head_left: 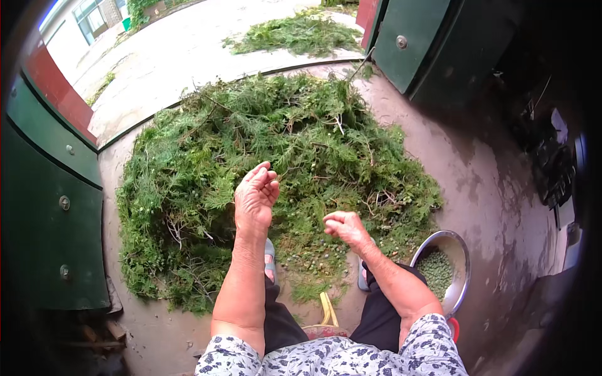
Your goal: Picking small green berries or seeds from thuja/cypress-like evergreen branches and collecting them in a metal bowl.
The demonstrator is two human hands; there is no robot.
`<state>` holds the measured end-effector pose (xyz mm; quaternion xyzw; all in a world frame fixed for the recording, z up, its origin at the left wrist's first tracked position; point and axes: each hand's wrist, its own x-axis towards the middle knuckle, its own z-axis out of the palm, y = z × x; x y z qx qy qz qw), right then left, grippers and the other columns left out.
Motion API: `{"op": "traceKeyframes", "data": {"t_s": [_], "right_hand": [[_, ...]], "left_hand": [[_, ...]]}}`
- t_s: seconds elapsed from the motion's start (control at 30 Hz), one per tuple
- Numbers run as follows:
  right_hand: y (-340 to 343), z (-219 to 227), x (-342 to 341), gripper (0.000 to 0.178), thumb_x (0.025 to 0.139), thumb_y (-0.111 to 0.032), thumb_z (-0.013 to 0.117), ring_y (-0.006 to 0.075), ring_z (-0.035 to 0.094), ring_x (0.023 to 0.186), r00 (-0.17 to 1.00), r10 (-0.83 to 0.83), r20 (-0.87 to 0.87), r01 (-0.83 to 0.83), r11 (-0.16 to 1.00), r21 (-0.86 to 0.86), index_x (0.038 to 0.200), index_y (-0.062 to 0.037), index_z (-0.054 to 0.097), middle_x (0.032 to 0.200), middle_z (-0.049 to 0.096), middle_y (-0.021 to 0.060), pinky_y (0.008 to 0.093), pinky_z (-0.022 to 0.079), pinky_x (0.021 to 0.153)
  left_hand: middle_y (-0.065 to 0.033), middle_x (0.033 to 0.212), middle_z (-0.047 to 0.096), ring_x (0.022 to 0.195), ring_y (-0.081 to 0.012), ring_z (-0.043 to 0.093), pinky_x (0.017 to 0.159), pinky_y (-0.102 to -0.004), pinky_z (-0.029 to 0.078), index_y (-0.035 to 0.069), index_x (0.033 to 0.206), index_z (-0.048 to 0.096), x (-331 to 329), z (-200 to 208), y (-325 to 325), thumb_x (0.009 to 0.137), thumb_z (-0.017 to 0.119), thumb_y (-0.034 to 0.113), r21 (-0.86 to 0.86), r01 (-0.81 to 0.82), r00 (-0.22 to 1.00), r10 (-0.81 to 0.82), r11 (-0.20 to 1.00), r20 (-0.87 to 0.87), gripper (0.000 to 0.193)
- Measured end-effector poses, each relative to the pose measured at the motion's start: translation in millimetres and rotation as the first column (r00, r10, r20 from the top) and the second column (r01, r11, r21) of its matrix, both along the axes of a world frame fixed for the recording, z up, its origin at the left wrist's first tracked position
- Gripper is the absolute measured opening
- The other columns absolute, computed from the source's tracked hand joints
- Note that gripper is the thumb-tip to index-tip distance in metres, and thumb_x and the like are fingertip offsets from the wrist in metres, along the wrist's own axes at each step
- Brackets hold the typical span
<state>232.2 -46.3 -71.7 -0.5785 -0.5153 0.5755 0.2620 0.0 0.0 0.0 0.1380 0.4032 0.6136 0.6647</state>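
Observation:
My left hand is raised over the middle of a big heap of green conifer branches, its palm turned partly up and its fingers curled in. Whatever lies between those fingers is too small to make out. Lower and to the right, my right hand has its fingertips pinched together above the near edge of the heap. Any item in that pinch is hidden. Close to my right forearm, a metal bowl holds many small green berries. Loose berries and leaf scraps lie on the floor between my feet.
Green metal doors stand open at left and right. A second pile of branches lies outside beyond the threshold. Something yellow and strap-like is between my legs. Dark clutter lines the right side.

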Motion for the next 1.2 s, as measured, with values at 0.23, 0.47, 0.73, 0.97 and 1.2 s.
{"op": "traceKeyframes", "data": {"t_s": [0.23, 0.47, 0.73, 0.97, 1.2], "right_hand": [[-36.4, -111.2, 26.2, 0.016, 0.076, -0.013, 0.06, 0.014, 0.063, 0.062, 0.874, 0.178, 0.453, -0.312, 0.92, 0.239, 0.088, -0.0031, 0.065, 0.069, 0.065, 0.0096, 0.0291, 0.05, 0.06], [-60.7, -169.6, 41.7, 0.016, 0.081, -0.012, 0.058, 0.0125, 0.061, 0.058, 0.935, 0.081, 0.346, 0.001, 0.973, -0.231, 0.091, -0.0019, 0.064, 0.069, 0.063, 0.0066, 0.0264, 0.046, 0.049], [-39.3, -211.9, 44.6, 0.017, 0.082, -0.011, 0.055, 0.0126, 0.059, 0.06, 0.862, -0.497, 0.097, 0.506, 0.844, -0.177, 0.094, -0.0003, 0.061, 0.076, 0.062, 0.0058, 0.0247, 0.046, 0.049], [-47.2, -228.6, 87.9, 0.016, 0.083, -0.012, 0.054, 0.016, 0.062, 0.061, 0.791, -0.609, 0.061, 0.581, 0.716, -0.386, 0.095, -0.0024, 0.059, 0.075, 0.061, 0.0068, 0.0258, 0.05, 0.05], [-57.7, -252.7, 152.4, 0.019, 0.084, -0.006, 0.048, 0.0222, 0.059, 0.055, 0.162, -0.987, 0.006, 0.928, 0.15, -0.342, 0.102, -0.0016, 0.05, 0.072, 0.06, 0.0128, 0.033, 0.048, 0.042]], "left_hand": [[0.0016, 0.073, 0.058, 0.063, -0.009, 0.055, 0.058, -0.0259, 0.048, 0.005, 0.102, 0.056, -10.3, -7.1, 9.0, 0.086, 0.057, 0.016, 0.049, -0.081, 0.961, 0.066, 0.995, 0.268, 0.019], [-0.0014, 0.075, 0.057, 0.062, -0.0119, 0.052, 0.061, -0.0286, 0.045, 0.003, 0.098, 0.056, -26.5, -6.5, 15.2, 0.088, 0.054, 0.017, 0.017, -0.136, 0.956, 0.127, 0.991, 0.264, 0.018], [-0.0018, 0.075, 0.057, 0.063, -0.0118, 0.05, 0.065, -0.0296, 0.043, 0.001, 0.105, 0.052, -40.4, -12.8, 8.6, 0.086, 0.055, 0.012, 0.072, -0.028, 0.957, 0.006, 0.997, 0.289, 0.022], [-0.0036, 0.081, 0.053, 0.065, -0.0114, 0.047, 0.068, -0.0295, 0.041, -0.002, 0.114, 0.045, -33.1, -11.1, 9.7, 0.09, 0.048, 0.009, 0.092, 0.025, 0.967, -0.048, 0.995, 0.248, 0.027], [-0.0056, 0.083, 0.052, 0.068, -0.0128, 0.046, 0.069, -0.0295, 0.04, -0.004, 0.117, 0.044, -7.9, -13.0, 22.4, 0.092, 0.044, 0.008, 0.094, 0.144, 0.954, -0.164, 0.985, 0.253, 0.027]]}}
